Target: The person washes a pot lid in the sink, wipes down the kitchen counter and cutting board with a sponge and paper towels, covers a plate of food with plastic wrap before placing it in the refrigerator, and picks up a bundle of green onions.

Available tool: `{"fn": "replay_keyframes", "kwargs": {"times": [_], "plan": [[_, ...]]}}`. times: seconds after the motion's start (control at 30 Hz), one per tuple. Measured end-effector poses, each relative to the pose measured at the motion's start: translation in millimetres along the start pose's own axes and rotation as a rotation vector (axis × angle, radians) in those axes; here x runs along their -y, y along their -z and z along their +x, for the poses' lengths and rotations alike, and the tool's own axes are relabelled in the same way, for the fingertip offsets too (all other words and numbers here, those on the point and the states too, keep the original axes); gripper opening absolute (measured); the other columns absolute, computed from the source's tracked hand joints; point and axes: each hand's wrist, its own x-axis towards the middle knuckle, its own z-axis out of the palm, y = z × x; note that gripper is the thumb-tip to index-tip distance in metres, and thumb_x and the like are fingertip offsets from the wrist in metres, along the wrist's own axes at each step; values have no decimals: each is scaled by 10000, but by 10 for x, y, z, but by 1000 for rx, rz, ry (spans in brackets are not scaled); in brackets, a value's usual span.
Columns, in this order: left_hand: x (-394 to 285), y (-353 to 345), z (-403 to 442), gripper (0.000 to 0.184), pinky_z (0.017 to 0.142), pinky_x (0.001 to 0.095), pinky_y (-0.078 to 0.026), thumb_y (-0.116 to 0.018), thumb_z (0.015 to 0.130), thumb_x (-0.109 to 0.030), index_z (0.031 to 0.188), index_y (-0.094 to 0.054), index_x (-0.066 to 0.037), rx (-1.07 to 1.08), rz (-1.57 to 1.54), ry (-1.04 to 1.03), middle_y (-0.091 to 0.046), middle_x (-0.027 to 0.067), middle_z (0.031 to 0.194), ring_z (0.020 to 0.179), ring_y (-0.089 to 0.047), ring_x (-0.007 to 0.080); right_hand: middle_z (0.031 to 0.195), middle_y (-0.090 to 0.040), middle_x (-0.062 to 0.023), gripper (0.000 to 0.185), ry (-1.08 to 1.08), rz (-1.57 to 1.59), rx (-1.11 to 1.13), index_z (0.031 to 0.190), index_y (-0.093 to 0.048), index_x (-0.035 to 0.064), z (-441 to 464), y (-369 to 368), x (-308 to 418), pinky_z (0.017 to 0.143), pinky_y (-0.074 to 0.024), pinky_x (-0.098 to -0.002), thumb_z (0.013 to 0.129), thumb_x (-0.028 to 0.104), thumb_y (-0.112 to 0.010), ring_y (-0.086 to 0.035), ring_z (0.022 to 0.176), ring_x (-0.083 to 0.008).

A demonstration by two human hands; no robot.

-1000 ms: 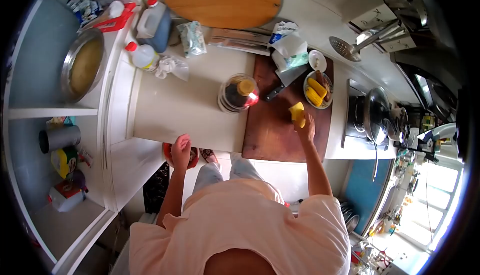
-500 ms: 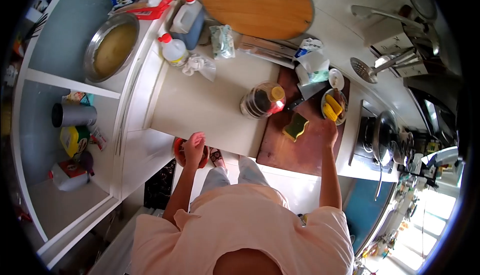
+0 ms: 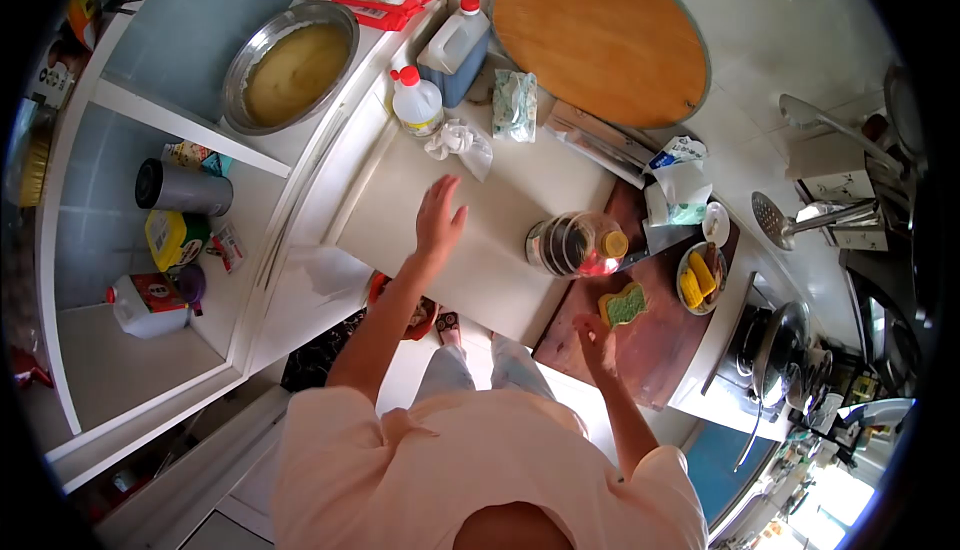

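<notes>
My left hand [image 3: 438,222] is raised over the pale countertop [image 3: 400,215], fingers spread and holding nothing. It is nearest to a knotted white plastic bag [image 3: 462,142]. At the near edge of the reddish-brown board [image 3: 650,352], my right hand [image 3: 597,344] has its fingers apart, just beside a yellow-and-green sponge [image 3: 625,304]. Whether the fingertips touch the sponge is hard to make out. A large clear plastic jug with a yellow cap [image 3: 575,244] lies on its side between the hands, and a dark-handled knife [image 3: 640,255] is partly hidden behind it.
A plate [image 3: 702,278] with yellow food sits at the board's right, near the stove [image 3: 735,370]. Bottles such as a red-capped jug [image 3: 456,50] and a round wooden board [image 3: 600,40] stand along the wall. An open cabinet [image 3: 190,175] with a metal bowl [image 3: 300,65] is at left.
My left hand has risen from the counter's near edge to above the counter. My right hand has moved from beside the plate back left toward the sponge. The view has shifted and turned.
</notes>
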Motion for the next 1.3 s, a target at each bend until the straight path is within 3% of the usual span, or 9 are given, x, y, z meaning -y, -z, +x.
{"fn": "replay_keyframes", "kwargs": {"times": [0.2,0.33,0.43,0.47,0.57,0.8,1.1,1.2,1.3], "plan": [[211,-702,1083,711,1000,424,-367,-729,703,-139,1317,-381,-58,31,112,-89,-448,198,1289,1186,-429,375,828,-649,-95,125,-145,18,57,942,-630,7,-251,45,-19,638,-500,-279,877,84,-556,-636,740,-161],[236,-1280,1480,805,1001,429,-357,-767,674,-274,1303,-353,13,-8,108,100,-450,241,1261,1186,-427,377,857,-657,-109,136,-226,73,36,940,-629,9,-454,45,-46,643,-526,-299,871,102,-557,-661,750,-199],[252,-1480,1655,596,844,434,-453,-760,664,-240,1135,-482,-4,55,94,258,-530,205,1109,994,-536,362,870,-658,-110,130,-300,88,26,947,-624,-4,-559,109,-7,649,-529,-296,868,68,-549,-660,756,-191],[268,-1515,1691,409,795,419,-474,-714,691,-185,1029,-549,-24,136,137,232,-581,174,1032,935,-572,349,870,-658,-109,133,-299,70,24,956,-620,-13,-612,119,-38,660,-529,-289,867,51,-544,-657,765,-182],[217,-1640,1616,258,794,415,-474,-654,725,-134,955,-579,-41,-38,55,70,-616,148,964,911,-588,338,861,-660,-114,133,-352,85,-5,957,-619,-19,-731,139,-92,665,-528,-281,865,21,-532,-658,763,-175],[-402,-1120,1199,191,673,425,-478,-624,743,-89,915,-549,-54,54,-28,93,-624,144,862,773,-606,346,812,-659,-107,125,-418,87,-62,944,-622,-21,-885,156,-286,629,-527,-279,861,38,-550,-662,706,-176],[-348,-1154,859,296,786,421,-467,-650,755,-120,1021,-539,-53,293,-31,-23,-573,141,1049,938,-568,338,764,-648,-91,124,-354,80,-21,913,-618,-19,-736,161,-251,609,-517,-274,871,81,-560,-649,687,-162],[-209,-1088,904,373,868,429,-437,-666,766,-163,1094,-530,-48,59,-106,-210,-558,145,1101,1021,-532,329,751,-647,-85,134,-359,110,-50,909,-620,-13,-722,156,-224,595,-509,-273,877,102,-558,-647,683,-158],[5,-950,1212,418,905,436,-419,-669,775,-189,1133,-518,-36,10,-53,-216,-548,155,1130,1057,-509,320,748,-647,-82,142,-364,136,-62,912,-621,-10,-773,133,-288,590,-505,-274,880,113,-559,-648,677,-159]]}}
